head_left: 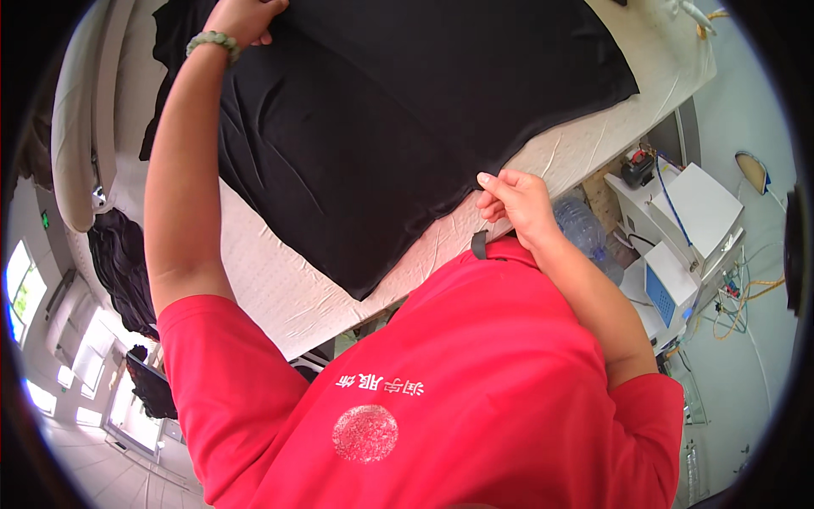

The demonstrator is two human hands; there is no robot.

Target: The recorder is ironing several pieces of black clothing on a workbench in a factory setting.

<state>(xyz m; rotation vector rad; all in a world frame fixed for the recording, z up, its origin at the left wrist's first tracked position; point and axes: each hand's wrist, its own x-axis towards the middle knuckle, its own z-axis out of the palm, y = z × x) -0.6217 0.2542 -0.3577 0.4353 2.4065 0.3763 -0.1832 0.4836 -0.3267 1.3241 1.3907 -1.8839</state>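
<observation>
A large piece of black cloth lies spread over the pale covered table, with a few creases on its left half and a corner pointing toward me. My left hand reaches to its far left part, the fingers curled down and closed on the cloth; the top of the picture cuts off part of that hand. Close to my body, my right hand pinches the near edge of the cloth between thumb and fingers. Whether the cloth is a finished garment cannot be made out.
A large clear plastic water bottle and white equipment with cables stand beyond the table's right edge. A long padded pale roll is at the left, with dark cloth hanging below it.
</observation>
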